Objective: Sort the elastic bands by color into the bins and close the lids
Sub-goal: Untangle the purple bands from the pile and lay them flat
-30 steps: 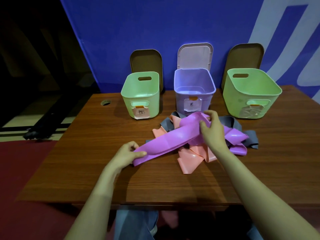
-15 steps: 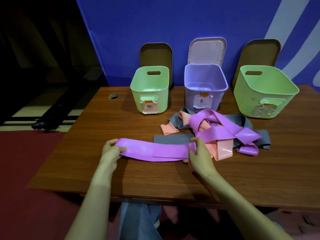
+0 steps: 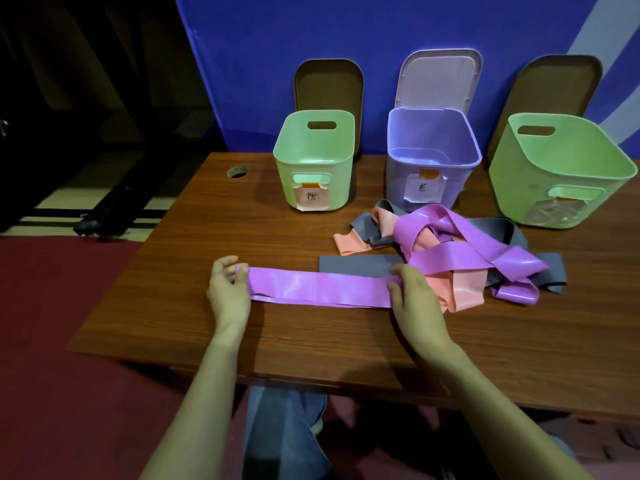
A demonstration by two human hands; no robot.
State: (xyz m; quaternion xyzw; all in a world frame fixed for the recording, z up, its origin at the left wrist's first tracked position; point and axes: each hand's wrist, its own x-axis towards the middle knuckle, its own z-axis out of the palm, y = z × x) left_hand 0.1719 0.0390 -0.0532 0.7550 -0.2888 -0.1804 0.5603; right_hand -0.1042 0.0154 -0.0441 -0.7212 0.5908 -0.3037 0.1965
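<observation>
A purple elastic band lies flat and stretched out on the wooden table. My left hand pinches its left end and my right hand presses on its right end. Behind my right hand is a tangled pile: more purple bands, pink bands and grey bands. Three open bins stand at the back: a small green one, a purple one and a larger green one, each with a paper label.
The bins' lids lean upright against the blue wall: a brown lid, a pale pink lid and another brown lid. A round cable hole is in the table's back left corner. The floor drops off left of the table.
The purple band has been pulled out of the pile toward the table's front and laid flat. Both hands moved nearer and lower with it. The camera view shifted slightly left.
</observation>
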